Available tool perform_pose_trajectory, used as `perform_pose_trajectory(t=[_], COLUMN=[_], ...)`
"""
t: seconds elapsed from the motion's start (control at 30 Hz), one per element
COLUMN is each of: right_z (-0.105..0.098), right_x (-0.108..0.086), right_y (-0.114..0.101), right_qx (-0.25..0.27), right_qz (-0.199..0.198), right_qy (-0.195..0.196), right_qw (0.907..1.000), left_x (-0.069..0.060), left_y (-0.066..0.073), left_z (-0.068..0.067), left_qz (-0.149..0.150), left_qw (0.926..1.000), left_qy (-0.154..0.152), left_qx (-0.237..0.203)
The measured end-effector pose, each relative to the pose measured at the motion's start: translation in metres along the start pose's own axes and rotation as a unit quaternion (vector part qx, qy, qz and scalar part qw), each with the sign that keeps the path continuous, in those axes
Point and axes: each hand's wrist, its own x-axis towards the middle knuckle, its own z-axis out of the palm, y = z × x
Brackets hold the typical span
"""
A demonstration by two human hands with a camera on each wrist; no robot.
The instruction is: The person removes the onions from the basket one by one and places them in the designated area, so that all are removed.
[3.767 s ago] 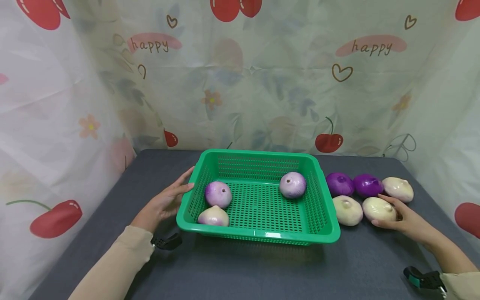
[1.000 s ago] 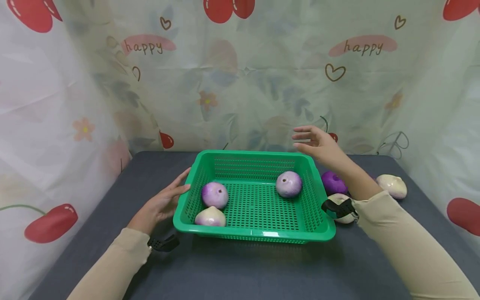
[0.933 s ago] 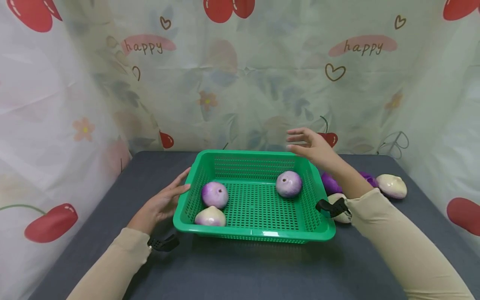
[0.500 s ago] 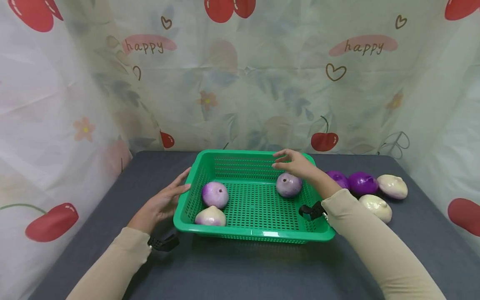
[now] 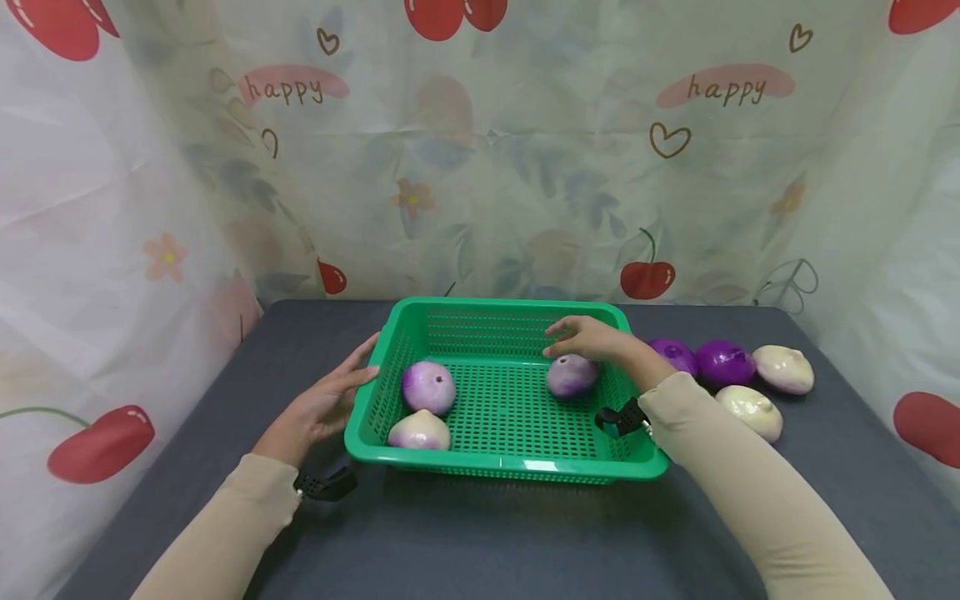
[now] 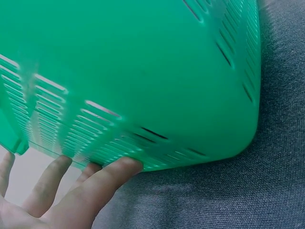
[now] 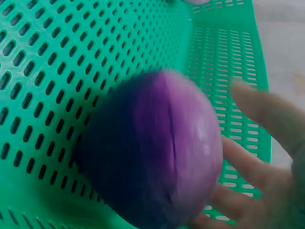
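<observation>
Head: green basket (image 5: 525, 466) on dark table (image 5: 487, 542), long axis left-right. Roundish onion (image 5: 572, 380) inside near its right end, pale side up, darker purple underneath; can't tell its long axis. Right hand (image 5: 592, 340) reaches over it from the right, fingers loosely bent. Further left in basket, a pale-purple onion (image 5: 428, 387) shows its round spot upward; a white-topped onion (image 5: 420, 432) points tip up. Left hand (image 5: 315, 412) rests at the basket's left side.

Left wrist: fingers spread, tips against the slotted wall, no grip round it.

Right wrist: onion blurred, crease running roughly top to bottom; thumb apart from it, fingers partly behind, contact unclear.
</observation>
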Motion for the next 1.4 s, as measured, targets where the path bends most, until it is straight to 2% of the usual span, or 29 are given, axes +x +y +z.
perform_pose_trajectory(t=[0.07,0.2,0.27,0.4,0.7,0.9,1.03,1.17,1.27,1.4], right_z=[0.002,0.006,0.009,0.014,0.016,0.016,0.013,0.006,-0.002,-0.016], right_x=[0.001,0.001,0.0,-0.001,-0.001,-0.003,-0.005,-0.01,-0.017,-0.031], right_y=[0.001,-0.001,-0.004,-0.009,-0.012,-0.013,-0.014,-0.018,-0.022,-0.028], right_qx=[-0.02,-0.052,-0.059,-0.076,-0.088,-0.081,-0.037,0.011,0.054,0.114], right_qz=[-0.001,0.015,0.023,0.031,0.068,0.069,0.044,-0.001,-0.038,-0.072], right_qy=[-0.056,-0.15,-0.17,-0.184,-0.18,-0.179,-0.164,-0.131,-0.108,-0.08], right_qw=[0.9982,0.9871,0.9835,0.9794,0.9774,0.978,0.9848,0.9914,0.9919,0.9876], left_x=[0.0,0.0,0.0,0.0,-0.002,-0.002,-0.002,-0.003,-0.003,-0.003], left_y=[0.0,0.0,0.0,0.001,0.003,0.002,0.002,0.003,0.004,0.003], left_z=[0.0,0.0,0.0,0.001,0.003,0.002,0.002,0.004,0.005,0.004], left_qz=[-0.001,-0.001,-0.002,-0.002,-0.002,-0.003,-0.004,-0.006,-0.005,-0.004], left_qw=[1.0,1.0,1.0,1.0,1.0,1.0,1.0,0.9999,0.9999,1.0], left_qy=[0.001,0.001,0.001,-0.001,-0.002,0.0,0.002,0.003,0.003,0.003], left_qx=[0.0,0.0,0.0,-0.004,-0.007,-0.002,-0.007,-0.008,-0.008,-0.008])
